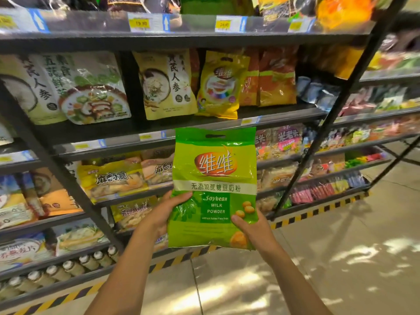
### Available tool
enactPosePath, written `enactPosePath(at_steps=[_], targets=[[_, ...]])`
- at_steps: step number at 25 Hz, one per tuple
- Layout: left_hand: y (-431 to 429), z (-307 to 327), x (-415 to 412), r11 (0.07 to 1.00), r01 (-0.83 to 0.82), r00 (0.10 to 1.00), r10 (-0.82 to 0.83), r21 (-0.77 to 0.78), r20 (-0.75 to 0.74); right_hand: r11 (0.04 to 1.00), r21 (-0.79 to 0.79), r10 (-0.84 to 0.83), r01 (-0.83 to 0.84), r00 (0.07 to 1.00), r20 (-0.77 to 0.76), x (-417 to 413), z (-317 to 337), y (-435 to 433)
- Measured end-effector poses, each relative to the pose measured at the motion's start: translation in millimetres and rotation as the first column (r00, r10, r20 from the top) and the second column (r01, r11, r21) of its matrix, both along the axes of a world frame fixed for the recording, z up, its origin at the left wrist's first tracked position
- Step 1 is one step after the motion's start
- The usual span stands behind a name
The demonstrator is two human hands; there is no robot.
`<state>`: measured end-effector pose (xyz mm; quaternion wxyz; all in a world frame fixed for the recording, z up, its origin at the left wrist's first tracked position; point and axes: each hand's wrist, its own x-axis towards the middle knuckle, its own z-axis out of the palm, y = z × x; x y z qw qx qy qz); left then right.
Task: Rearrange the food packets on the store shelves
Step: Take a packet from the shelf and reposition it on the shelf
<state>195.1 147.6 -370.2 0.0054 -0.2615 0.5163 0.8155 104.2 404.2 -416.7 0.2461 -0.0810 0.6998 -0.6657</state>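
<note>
Head view showed the green packet (214, 187) off the shelf (159, 127), held upright just below its edge, left hand (163, 214) and right hand (252, 226) clamped on its lower sides. Placement appeared outstanding; a gap stood above, left of the yellow packet (221, 85).

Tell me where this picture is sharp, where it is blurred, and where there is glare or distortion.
Head view: the green soybean milk powder packet, held by the left hand and the right hand, is sharp; the top shelf and right edge are blurred; glare streaks the packet's glossy film; sunlight patches dapple the floor; wide-angle distortion slants the shelf posts.
</note>
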Motion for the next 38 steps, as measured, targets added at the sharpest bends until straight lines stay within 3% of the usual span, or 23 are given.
enactPosePath(at_steps=[11,16,20,32,38], targets=[[99.4,47.6,-89.5,0.997,-0.019,0.989,0.008,-0.074,-0.15,0.995,-0.097,-0.009,0.001,0.997,-0.079,-93.5,44.8,94.8],[110.7,86.8,-99.4,0.984,-0.019,0.953,-0.037,-0.179,-0.302,0.979,-0.204,-0.011,-0.009,0.995,-0.098,-133.0,89.8,99.9],[107.3,118.2,-110.3,0.947,-0.12,0.93,0.002,-0.297,-0.368,0.967,-0.242,0.036,-0.081,0.982,-0.188,-161.0,128.7,88.3],[39.4,225.8,-159.3,0.904,-0.276,0.851,0.071,-0.328,-0.52,0.918,-0.299,0.153,-0.26,0.928,-0.339,-237.2,245.3,2.8],[-18.5,323.8,-200.1,0.842,-0.257,0.878,-0.001,-0.474,-0.479,0.918,-0.245,0.24,-0.312,0.929,-0.283,-275.5,345.0,-53.7]])
